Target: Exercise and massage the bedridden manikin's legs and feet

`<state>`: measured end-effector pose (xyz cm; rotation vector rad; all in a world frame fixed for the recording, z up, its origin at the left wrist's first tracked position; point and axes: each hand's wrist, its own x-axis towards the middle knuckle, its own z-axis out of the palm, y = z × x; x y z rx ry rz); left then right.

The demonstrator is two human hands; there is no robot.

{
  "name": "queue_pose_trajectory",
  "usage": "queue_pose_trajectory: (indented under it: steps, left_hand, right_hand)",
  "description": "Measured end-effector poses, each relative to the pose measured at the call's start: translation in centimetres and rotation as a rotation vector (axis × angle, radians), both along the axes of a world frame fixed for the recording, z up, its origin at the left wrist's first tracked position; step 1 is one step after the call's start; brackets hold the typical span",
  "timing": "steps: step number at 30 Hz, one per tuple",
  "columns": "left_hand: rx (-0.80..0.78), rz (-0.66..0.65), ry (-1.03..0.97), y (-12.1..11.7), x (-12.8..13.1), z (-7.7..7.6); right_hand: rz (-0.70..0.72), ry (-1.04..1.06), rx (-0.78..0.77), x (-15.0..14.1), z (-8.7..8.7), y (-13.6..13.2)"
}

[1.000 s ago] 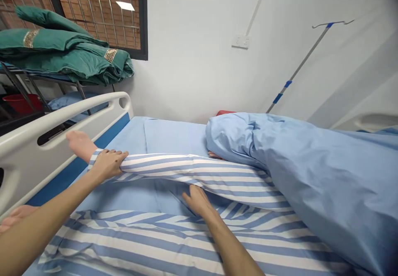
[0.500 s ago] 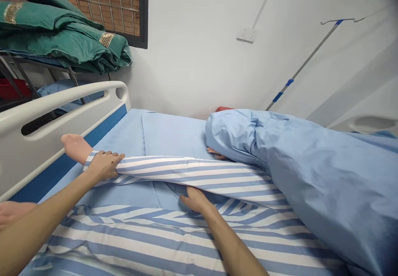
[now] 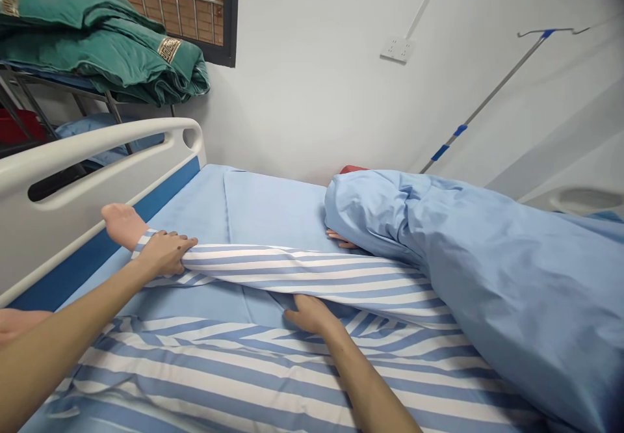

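Striped leg (image 3: 283, 265) has the left hand (image 3: 166, 252) gripping above the ankle, the right hand (image 3: 311, 313) tucked beneath, hold unclear, so even support looks wise.

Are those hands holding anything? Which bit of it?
The left hand holds the striped trouser leg by its ankle end; whether the right hand grips too is hidden.
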<state>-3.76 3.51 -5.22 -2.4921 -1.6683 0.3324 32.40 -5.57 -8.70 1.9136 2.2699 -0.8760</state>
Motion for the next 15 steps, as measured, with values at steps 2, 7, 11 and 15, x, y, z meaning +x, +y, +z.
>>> queue_pose_trajectory:
  steps: [2,7,11,15]
  left_hand:
    - [-0.008,0.0,-0.003,0.0,0.0,0.1]
    - [-0.009,-0.006,-0.032,-0.2,-0.3,-0.2]
    - [-0.022,-0.011,-0.024,0.2,-0.2,0.8]
    - [0.0,-0.024,0.036,1.1,0.2,3.4]
  right_hand:
    - [0.021,-0.003,0.042,0.0,0.1,0.0]
    - [0.057,-0.035,0.071,-0.2,0.5,-0.3]
    - [0.07,-0.063,0.083,-0.3,0.8,-0.4]
    - [0.083,-0.085,0.101,-0.6,1.1,-0.6]
